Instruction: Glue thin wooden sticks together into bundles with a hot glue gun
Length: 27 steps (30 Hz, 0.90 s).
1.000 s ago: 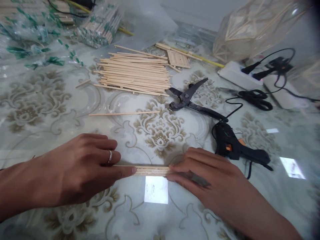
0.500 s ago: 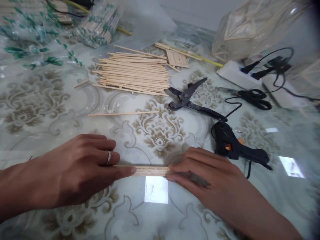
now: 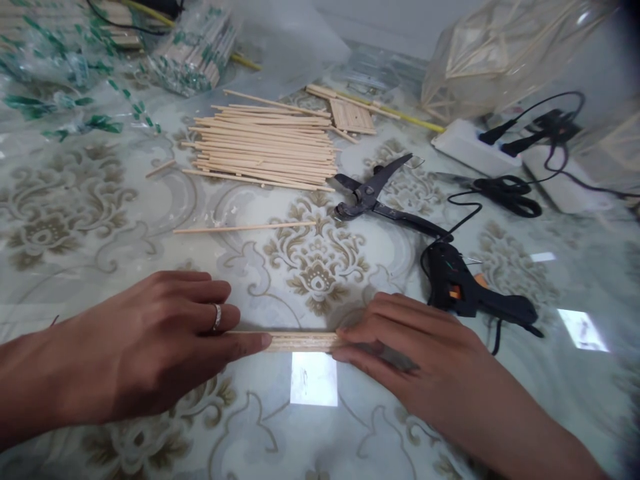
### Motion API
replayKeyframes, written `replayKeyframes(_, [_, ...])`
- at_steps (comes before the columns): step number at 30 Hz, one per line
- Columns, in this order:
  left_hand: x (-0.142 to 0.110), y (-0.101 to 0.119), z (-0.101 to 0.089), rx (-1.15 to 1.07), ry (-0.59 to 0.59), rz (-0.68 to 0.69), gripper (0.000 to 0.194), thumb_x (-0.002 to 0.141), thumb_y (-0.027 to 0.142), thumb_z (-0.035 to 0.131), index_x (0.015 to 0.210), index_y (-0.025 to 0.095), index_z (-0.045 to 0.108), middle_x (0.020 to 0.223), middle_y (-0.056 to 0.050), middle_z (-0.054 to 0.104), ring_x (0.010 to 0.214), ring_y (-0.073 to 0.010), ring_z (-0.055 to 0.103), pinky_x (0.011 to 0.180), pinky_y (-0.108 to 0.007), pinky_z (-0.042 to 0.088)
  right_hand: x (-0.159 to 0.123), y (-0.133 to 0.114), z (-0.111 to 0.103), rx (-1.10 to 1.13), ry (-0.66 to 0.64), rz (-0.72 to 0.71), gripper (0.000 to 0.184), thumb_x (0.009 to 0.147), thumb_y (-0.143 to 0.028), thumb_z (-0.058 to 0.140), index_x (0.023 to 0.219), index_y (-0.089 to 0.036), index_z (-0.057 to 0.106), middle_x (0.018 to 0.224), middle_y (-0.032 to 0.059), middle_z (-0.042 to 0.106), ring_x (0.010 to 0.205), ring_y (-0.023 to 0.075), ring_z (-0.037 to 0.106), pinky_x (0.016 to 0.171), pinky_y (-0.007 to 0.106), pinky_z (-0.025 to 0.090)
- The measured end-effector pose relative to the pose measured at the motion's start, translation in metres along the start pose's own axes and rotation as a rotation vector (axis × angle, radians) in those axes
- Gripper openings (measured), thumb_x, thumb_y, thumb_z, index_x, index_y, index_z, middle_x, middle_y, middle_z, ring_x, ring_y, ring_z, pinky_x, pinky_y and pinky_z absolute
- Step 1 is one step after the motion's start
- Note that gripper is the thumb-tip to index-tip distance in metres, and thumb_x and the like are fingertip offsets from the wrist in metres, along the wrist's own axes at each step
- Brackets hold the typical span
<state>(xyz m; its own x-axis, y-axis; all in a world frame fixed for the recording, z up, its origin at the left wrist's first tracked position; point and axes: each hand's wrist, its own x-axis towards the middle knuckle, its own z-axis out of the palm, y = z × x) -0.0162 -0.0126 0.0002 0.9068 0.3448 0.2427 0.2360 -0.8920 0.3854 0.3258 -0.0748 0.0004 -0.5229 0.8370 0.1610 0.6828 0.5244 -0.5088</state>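
Between my two hands lies a short bundle of wooden sticks (image 3: 304,342), set side by side and level across the table. My left hand (image 3: 165,343), with a ring on one finger, is closed on its left end, thumb along the near side. At the right end, my right hand (image 3: 400,353) pinches it between thumb and fingers. Both ends of the bundle are hidden by my fingers. Beyond my hands, a single thin stick (image 3: 245,227) rests on the patterned table cover (image 3: 320,440).
Farther back are a pile of loose sticks (image 3: 265,143), a small stick panel (image 3: 353,116) and bagged sticks (image 3: 197,50). Black pliers (image 3: 373,190), a glue gun (image 3: 457,283) with its cord, scissors (image 3: 507,193) and a white power strip (image 3: 473,148) occupy the right.
Hardly anything differs. Both hands keep their hold on the stick bundle in the same place, and the view has shifted very slightly.
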Motion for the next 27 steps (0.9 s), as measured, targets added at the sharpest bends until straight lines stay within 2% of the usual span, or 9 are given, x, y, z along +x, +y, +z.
replayKeyframes(13, [0.0041,0.0014,-0.0034,0.02,0.003,-0.013,0.043,0.11,-0.003,0.044,0.134,0.023,0.068,0.082,0.005,0.07,0.071,-0.0207,0.061,0.066,-0.039,0.044,0.0015,-0.0011,0.0006,0.006,-0.005,-0.02,0.031,0.124,-0.034,0.065,0.096,-0.021,0.074,0.086,-0.0014,0.079,0.078,0.0162,0.075,0.078,0.033,0.06])
replayKeyframes(20, [0.0037,0.0028,-0.0041,0.032,-0.015,-0.011,0.04,0.111,-0.001,0.046,0.133,0.023,0.069,0.08,0.004,0.066,0.071,-0.0212,0.056,0.064,-0.041,0.038,0.0012,-0.0004,0.0003,0.005,-0.012,-0.002,0.03,0.122,-0.033,0.068,0.095,-0.022,0.075,0.087,-0.0003,0.08,0.079,0.018,0.077,0.076,0.034,0.061])
replayKeyframes(27, [0.0027,0.0007,-0.0017,0.0,-0.007,-0.008,0.036,0.11,0.001,0.051,0.131,0.023,0.07,0.082,0.003,0.067,0.072,-0.0214,0.057,0.065,-0.041,0.037,0.0038,-0.0018,0.0003,0.013,0.014,0.0,0.026,0.12,-0.026,0.07,0.095,-0.024,0.077,0.085,0.0001,0.082,0.076,0.0186,0.079,0.072,0.033,0.062])
